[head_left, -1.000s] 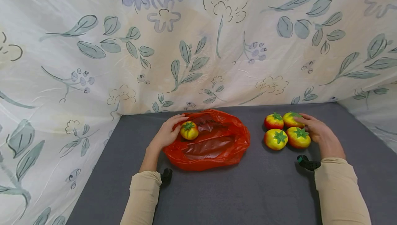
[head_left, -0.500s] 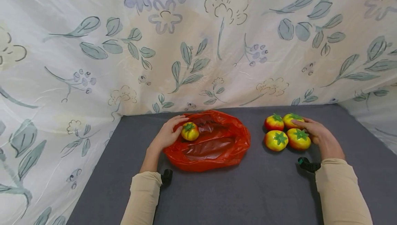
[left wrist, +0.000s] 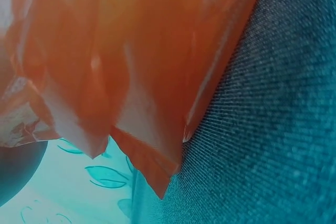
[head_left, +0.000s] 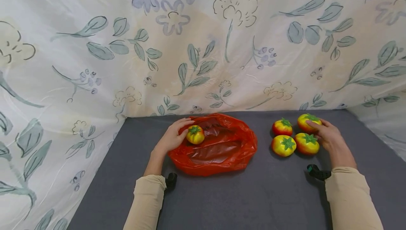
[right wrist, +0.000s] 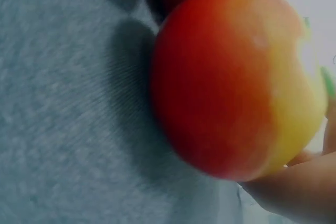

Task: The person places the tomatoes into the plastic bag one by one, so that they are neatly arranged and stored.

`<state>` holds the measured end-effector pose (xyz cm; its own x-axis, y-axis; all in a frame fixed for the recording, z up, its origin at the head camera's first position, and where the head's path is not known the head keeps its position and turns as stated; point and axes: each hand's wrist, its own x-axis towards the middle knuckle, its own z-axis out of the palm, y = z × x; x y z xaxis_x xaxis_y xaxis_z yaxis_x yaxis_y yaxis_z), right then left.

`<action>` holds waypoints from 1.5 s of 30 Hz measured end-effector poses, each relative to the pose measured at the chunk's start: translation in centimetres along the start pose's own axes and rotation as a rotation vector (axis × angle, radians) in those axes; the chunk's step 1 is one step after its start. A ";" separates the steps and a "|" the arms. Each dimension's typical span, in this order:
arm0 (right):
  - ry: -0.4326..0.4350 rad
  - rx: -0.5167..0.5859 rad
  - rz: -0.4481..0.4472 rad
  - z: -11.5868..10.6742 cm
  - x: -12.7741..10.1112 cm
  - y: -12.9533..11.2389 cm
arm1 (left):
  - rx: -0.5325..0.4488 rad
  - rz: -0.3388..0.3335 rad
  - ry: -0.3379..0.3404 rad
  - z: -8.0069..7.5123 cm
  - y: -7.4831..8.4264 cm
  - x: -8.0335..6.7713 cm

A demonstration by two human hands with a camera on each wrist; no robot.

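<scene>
Grey felt tabletop [head_left: 260, 194], floral cloth backdrop [head_left: 95, 64]

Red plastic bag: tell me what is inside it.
One yellow-red tomato lies in the red plastic bag, beside the left hand at its rim. Anything under the crumpled folds is hidden.

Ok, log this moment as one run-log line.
left hand: holds red bag rim, tomato in bag | right hand: grips far-right tomato | three tomatoes on grey mat
</scene>
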<state>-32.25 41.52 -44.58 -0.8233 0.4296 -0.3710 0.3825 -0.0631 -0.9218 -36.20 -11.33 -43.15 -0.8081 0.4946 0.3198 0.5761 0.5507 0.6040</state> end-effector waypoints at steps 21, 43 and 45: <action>0.012 0.275 -0.258 2.0 2.5 -1.5 | -0.011 0.000 -0.009 0.2 0.0 0.2; -0.096 0.439 -0.331 10.7 -8.6 -7.3 | -0.007 -0.016 -0.010 0.0 0.2 0.2; -0.106 0.447 -0.331 11.2 -9.0 -7.4 | -0.008 -0.016 -0.011 -0.1 0.3 0.2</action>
<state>-32.35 28.07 -35.70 -0.9156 0.3999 -0.0417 -0.0994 -0.3257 -0.9402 -36.17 -11.12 -42.88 -0.8157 0.4934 0.3021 0.5623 0.5532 0.6146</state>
